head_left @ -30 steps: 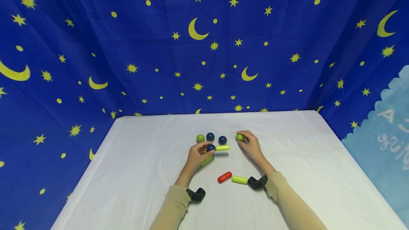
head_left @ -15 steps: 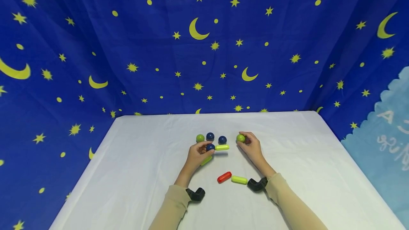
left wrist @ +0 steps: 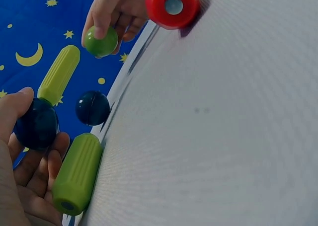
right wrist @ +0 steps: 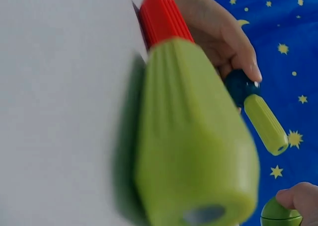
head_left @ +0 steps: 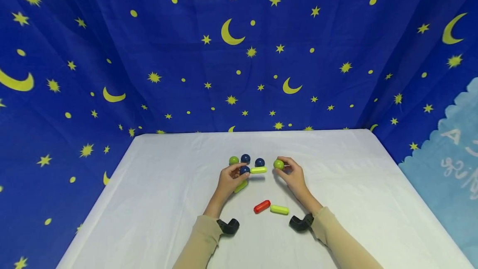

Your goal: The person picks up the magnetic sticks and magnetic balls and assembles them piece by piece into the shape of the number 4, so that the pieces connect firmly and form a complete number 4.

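My left hand [head_left: 227,182] pinches a dark blue ball [head_left: 244,170] between thumb and fingers. A yellow-green ribbed rod [left wrist: 59,75] sticks out from that ball toward the right, raised off the table with its shadow below. Opposite its free end, my right hand [head_left: 296,177] grips a green ball [head_left: 278,164] by the fingertips; a gap separates ball and rod. Under the left hand lies a green rod [left wrist: 78,174], partly covered in the head view. In the right wrist view only the right thumb [right wrist: 303,198] shows on the green ball.
Behind the left hand stand another green ball [head_left: 233,160] and two dark blue balls, one [head_left: 245,158] beside it and one [head_left: 259,162] farther right. Nearer the front, a red rod [head_left: 262,206] and a yellow-green rod [head_left: 279,209] lie on the white table [head_left: 168,202]. Starry blue cloth [head_left: 186,53] surrounds the table.
The right hand has come slightly left and nearer the front with the green ball. The left hand, holding the blue ball and rod, has shifted only a little.
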The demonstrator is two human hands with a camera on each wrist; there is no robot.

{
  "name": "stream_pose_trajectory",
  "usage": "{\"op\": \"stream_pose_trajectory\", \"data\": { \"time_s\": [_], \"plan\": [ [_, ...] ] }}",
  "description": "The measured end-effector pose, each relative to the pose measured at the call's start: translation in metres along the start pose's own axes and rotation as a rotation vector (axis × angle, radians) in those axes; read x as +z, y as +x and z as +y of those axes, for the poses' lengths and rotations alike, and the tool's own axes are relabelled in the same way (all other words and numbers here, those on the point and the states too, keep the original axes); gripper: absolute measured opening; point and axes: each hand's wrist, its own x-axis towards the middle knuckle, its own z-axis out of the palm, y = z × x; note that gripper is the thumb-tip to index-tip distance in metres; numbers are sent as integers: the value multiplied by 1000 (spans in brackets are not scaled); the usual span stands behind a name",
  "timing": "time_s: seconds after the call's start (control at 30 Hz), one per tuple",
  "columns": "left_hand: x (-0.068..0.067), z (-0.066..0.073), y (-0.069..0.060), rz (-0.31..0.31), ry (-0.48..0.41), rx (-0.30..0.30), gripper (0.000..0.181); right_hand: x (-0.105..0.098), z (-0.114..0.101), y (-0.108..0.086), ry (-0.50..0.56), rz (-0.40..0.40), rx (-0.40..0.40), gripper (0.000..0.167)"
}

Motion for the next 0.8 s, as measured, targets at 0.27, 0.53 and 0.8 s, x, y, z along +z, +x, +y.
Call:
{"op": "stream_pose_trajectory", "data": {
  "time_s": [0.27,0.53,0.8],
  "plan": [
    [0,2,0,8,12,-35,39,0,-3,-5,44,-46,-24,37],
    [0,0,0,-4,6,-20,39,1,-5,-7,65,-88,-79,38],
    [0,-1,1,-22,6,-13,39,3,-4,-9,93,-115,-116,37]
  ]
}}
